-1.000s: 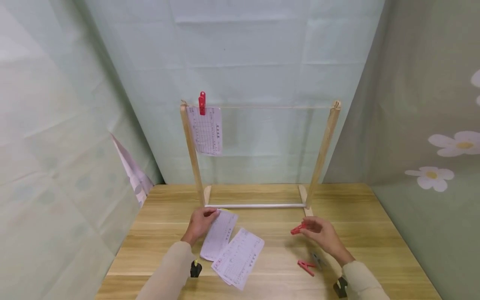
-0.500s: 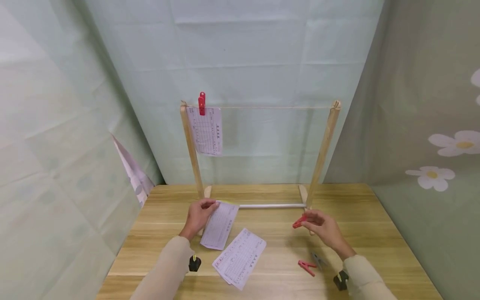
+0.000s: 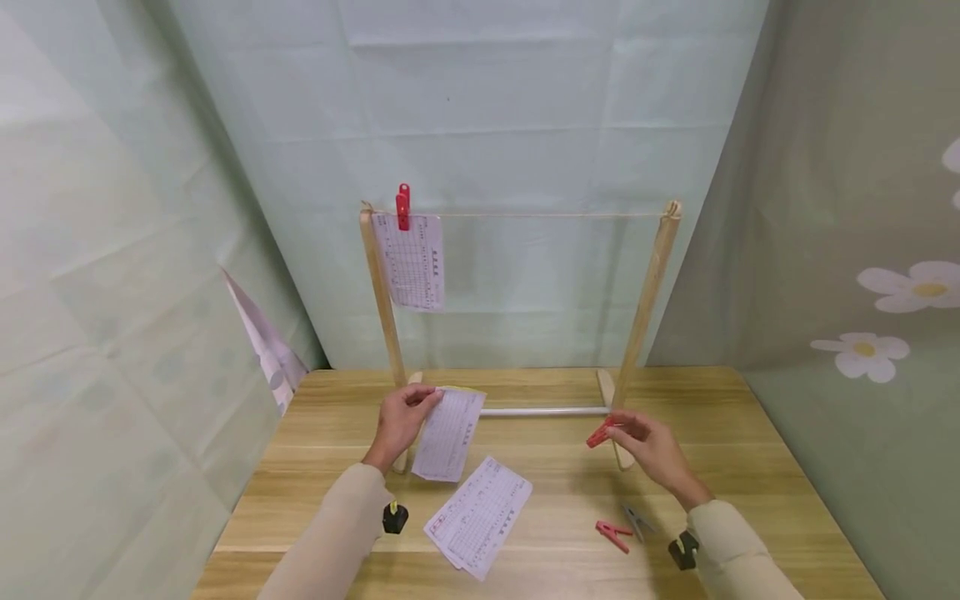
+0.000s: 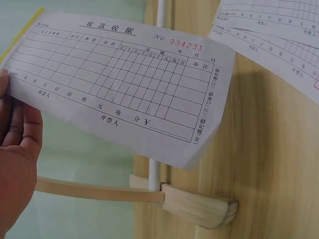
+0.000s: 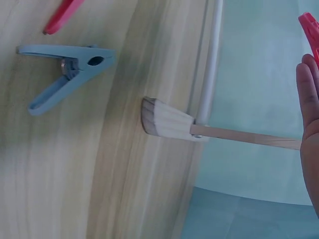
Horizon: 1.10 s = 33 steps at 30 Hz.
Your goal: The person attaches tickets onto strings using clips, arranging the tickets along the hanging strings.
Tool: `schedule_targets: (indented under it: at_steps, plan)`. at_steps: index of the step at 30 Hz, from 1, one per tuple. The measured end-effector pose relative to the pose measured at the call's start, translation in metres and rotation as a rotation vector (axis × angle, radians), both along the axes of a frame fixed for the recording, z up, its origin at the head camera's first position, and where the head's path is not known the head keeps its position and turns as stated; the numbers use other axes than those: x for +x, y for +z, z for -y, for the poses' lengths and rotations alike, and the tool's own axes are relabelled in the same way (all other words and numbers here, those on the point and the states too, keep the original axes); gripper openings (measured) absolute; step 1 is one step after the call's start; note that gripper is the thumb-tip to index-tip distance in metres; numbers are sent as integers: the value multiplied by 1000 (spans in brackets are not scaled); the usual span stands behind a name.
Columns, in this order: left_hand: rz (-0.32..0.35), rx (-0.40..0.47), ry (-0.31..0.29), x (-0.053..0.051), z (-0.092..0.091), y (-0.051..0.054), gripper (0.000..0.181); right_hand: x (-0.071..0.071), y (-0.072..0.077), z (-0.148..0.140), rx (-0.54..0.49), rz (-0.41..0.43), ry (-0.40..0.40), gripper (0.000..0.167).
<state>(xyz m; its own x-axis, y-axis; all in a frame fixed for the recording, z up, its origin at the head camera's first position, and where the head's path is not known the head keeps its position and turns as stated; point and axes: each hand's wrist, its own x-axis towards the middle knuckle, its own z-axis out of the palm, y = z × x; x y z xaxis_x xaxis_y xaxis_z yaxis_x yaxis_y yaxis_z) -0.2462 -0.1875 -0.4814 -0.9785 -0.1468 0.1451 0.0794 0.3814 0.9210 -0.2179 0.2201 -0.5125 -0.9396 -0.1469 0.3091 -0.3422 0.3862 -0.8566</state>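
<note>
My left hand [image 3: 400, 423] pinches a printed receipt slip [image 3: 450, 437] at its top left corner. The left wrist view shows the slip [image 4: 114, 84] tilted above the table, with a yellow strip along its edge. On the right, my right hand [image 3: 654, 454] holds a red clothespin [image 3: 601, 432] between thumb and fingers, just in front of the frame's right post. Only part of this clothespin [image 5: 311, 32] appears in the right wrist view. Another receipt slip [image 3: 412, 271] hangs from the string [image 3: 525, 216], clipped by a second red clothespin [image 3: 403, 207] near the left post.
Overlapping receipt slips [image 3: 480, 517] lie on the wooden table [image 3: 555, 492]. To their right are a red clothespin [image 3: 615, 535] and a blue-grey clothespin [image 3: 637, 522]. The wooden frame has two posts [image 3: 648, 308], feet and a white bottom rod [image 3: 547, 412].
My left hand has lifted its slip up and slightly right, away from the slips on the table. My right hand has risen a little with the red clothespin.
</note>
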Motion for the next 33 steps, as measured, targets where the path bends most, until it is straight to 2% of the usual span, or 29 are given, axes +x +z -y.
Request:
schedule_targets:
  at_steps: [9, 15, 21, 23, 24, 27, 30, 31, 33]
  plan:
    - [-33, 76, 7, -2, -2, 13, 18, -5, 10, 1, -55, 6, 31, 38]
    - [-59, 95, -5, -7, -4, 24, 21, -6, 20, 3, -73, 10, -9, 33]
    - [-93, 109, 8, -13, -9, 36, 22, 2, 39, 11, -105, 26, -7, 32]
    - [-123, 122, 8, -13, -11, 40, 22, 7, 49, 14, -98, 16, -6, 31]
    - [-127, 121, 7, -10, -13, 46, 22, 9, 53, 15, -92, 9, -7, 30]
    - [-135, 133, 7, -10, -14, 50, 24, 12, 60, 19, -77, -22, -8, 28]
    - [-116, 135, 10, -11, -15, 55, 25, 9, 60, 19, -73, -86, 9, 27]
    - [-117, 140, 12, -14, -14, 52, 25, 7, 58, 19, -80, -107, 24, 27]
    - [-122, 142, 13, -15, -15, 56, 25, 1, 52, 17, -100, -130, 41, 30]
